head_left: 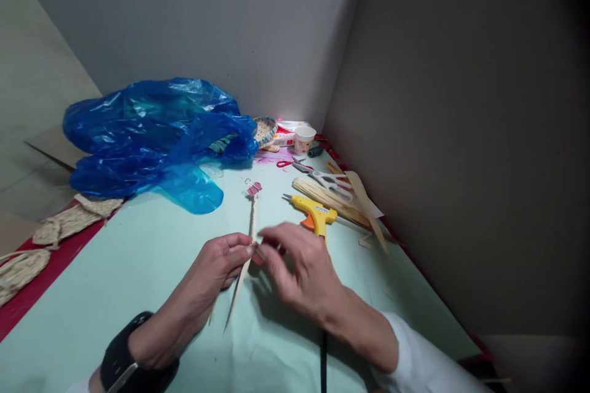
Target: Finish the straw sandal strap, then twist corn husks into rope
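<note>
A thin pale plaited strip runs from a pink binder clip on the table down to my hands. My left hand pinches the strip between thumb and fingers, and loose strand ends hang below it. My right hand is bent over the same spot from the right, its thumb and fingertips close together at the strip; they are slightly blurred, and what they grip is too small to make out. Just beyond my right hand lies a yellow glue gun with an orange trigger.
A crumpled blue plastic bag lies at the back left, coiled braids at the left edge. Farther back are a small woven basket and a paper cup. White-handled scissors and a strand bundle lie at the right.
</note>
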A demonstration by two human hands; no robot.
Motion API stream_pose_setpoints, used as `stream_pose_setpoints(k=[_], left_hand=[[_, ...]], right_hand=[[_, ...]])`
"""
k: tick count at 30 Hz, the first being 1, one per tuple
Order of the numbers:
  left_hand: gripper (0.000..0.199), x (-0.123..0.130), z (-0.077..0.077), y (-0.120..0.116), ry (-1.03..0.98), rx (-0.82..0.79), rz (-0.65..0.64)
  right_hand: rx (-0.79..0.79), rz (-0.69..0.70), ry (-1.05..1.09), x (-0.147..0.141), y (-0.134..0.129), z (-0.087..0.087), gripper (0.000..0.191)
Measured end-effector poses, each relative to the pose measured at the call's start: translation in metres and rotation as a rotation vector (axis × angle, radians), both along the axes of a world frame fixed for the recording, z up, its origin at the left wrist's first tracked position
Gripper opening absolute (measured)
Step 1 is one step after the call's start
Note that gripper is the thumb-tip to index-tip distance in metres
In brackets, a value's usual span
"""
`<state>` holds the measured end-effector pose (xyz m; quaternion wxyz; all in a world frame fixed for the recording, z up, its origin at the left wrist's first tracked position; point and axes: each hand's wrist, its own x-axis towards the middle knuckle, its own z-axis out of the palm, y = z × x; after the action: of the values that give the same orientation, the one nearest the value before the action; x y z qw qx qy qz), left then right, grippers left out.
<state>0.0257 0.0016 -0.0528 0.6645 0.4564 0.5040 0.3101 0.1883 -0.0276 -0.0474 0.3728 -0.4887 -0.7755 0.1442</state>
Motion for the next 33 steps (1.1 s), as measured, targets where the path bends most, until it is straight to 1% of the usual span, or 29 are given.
stream_pose_setpoints(k=[1,2,4,5,6,10,13,17,20,22,24,27,28,30,31,33], left_hand=[[0.023,-0.001,0.001,0.0,-0.016,-0.017,-0.024],[0.023,-0.001,0.003,0.0,-0.041,-0.03,-0.053],[0.023,-0.002,0.006,-0.001,-0.082,-0.013,-0.101],[0.023,-0.003,0.008,-0.002,-0.087,0.01,-0.118],[0.022,-0.003,0.01,-0.002,-0.081,0.035,-0.127],[0.014,-0.005,0.012,-0.004,-0.014,0.097,-0.158],[0.011,-0.006,0.009,-0.004,0.019,0.146,-0.203],[0.019,-0.008,0.004,-0.004,0.066,0.15,-0.195],[0.022,-0.01,0.005,-0.003,0.184,0.188,-0.21],[0.017,-0.011,0.008,-0.004,0.316,0.292,-0.218],[0.012,-0.011,0.013,-0.006,0.487,0.428,-0.206],[0.017,-0.011,0.018,-0.013,0.713,0.576,-0.141],[0.018,-0.011,0.018,-0.016,0.745,0.598,-0.119],[0.021,-0.009,0.017,-0.023,0.743,0.616,-0.111],[0.021,-0.008,0.014,-0.026,0.719,0.618,-0.121],[0.016,-0.004,0.008,-0.032,0.676,0.621,-0.156]], right_hand=[[-0.147,-0.037,0.079,0.001,0.003,0.002,0.021],[-0.307,-0.011,0.148,0.002,0.006,0.003,0.021],[-0.594,0.15,0.267,0.003,0.012,0.001,0.02],[-0.671,0.226,0.309,0.002,0.015,0.0,0.024],[-0.692,0.265,0.329,0.002,0.017,-0.002,0.028],[-0.561,0.216,0.231,0.001,0.022,-0.002,0.034],[-0.542,0.2,0.189,0.002,0.022,0.002,0.034],[-0.534,0.153,0.177,0.001,0.019,0.0,0.034],[-0.588,0.117,0.253,0.0,0.017,-0.005,0.034],[-0.596,0.089,0.309,-0.001,0.016,-0.007,0.034],[-0.586,0.051,0.33,-0.002,0.015,-0.007,0.033],[-0.567,-0.006,0.333,-0.004,0.014,-0.006,0.031],[-0.555,-0.014,0.334,-0.005,0.013,-0.006,0.031],[-0.543,-0.004,0.362,-0.007,0.013,-0.007,0.031],[-0.555,0.013,0.398,-0.007,0.013,-0.009,0.03],[-0.634,0.08,0.528,-0.008,0.015,-0.012,0.028]])
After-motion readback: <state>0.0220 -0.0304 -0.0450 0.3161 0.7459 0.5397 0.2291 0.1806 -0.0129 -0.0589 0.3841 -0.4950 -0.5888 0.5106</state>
